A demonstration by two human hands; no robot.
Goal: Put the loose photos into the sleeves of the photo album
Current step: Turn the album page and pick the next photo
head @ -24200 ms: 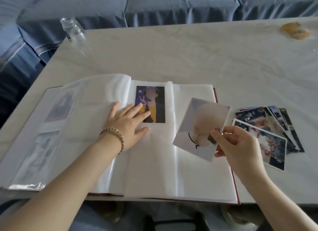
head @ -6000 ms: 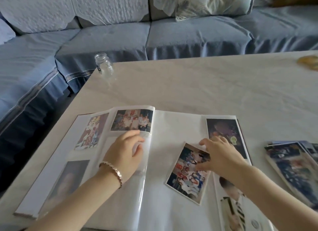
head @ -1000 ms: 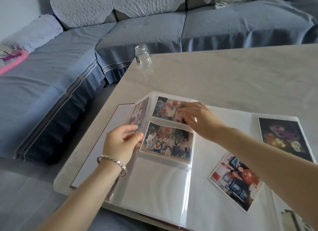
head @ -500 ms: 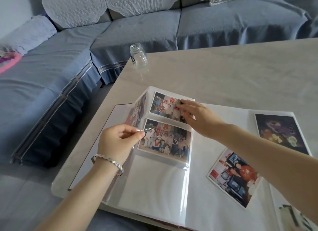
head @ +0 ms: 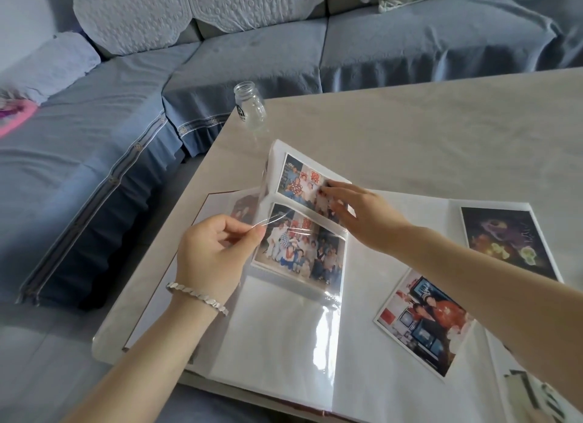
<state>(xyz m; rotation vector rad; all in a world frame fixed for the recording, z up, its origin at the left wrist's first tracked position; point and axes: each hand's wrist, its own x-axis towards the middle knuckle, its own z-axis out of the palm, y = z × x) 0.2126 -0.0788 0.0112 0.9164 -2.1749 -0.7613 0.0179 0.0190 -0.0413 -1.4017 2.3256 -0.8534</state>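
The sofa [head: 410, 44] at 12 o'clock is dusty blue; the table [head: 441, 132] is pale grey, faintly veined. The album [head: 284, 343] has white pages and a reddish-brown cover edge. At 4 o'clock the loose photo [head: 422, 321], white-bordered, shows red and blue. The bracelet [head: 197, 295] is silver.

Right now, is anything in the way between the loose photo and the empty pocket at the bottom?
Nothing visible lies between the loose photo and the empty bottom sleeve, only bare album page. The right forearm does cross above the photo's top corner.
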